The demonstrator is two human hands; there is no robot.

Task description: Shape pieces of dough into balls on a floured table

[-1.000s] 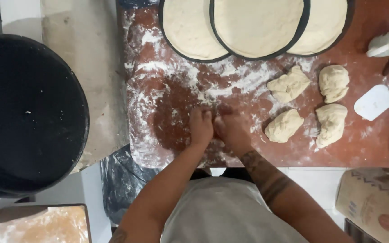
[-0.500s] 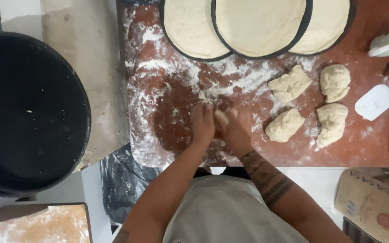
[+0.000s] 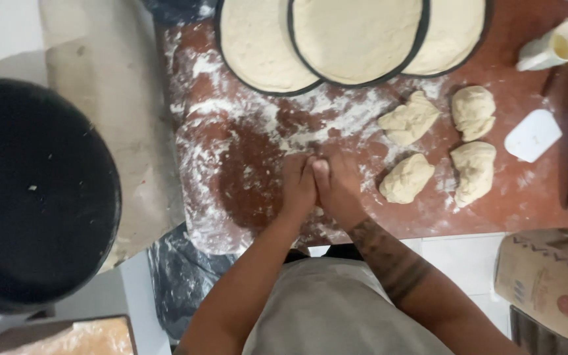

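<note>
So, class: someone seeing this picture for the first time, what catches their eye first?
Probably the left hand and right hand pressed together on the floured reddish board. Next, four dough lumps to their right, and three flat dough rounds in dark pans along the top edge.

board point(image 3: 534, 190): matt, floured | dough lumps point(image 3: 407, 177): soft, rough | pan point(image 3: 34, 197): probably metal

Bare forearms, no sleeves; dark banded tattoo point(image 3: 392, 260) on the right forearm; light grey apron point(image 3: 336, 309) over the torso.
</note>
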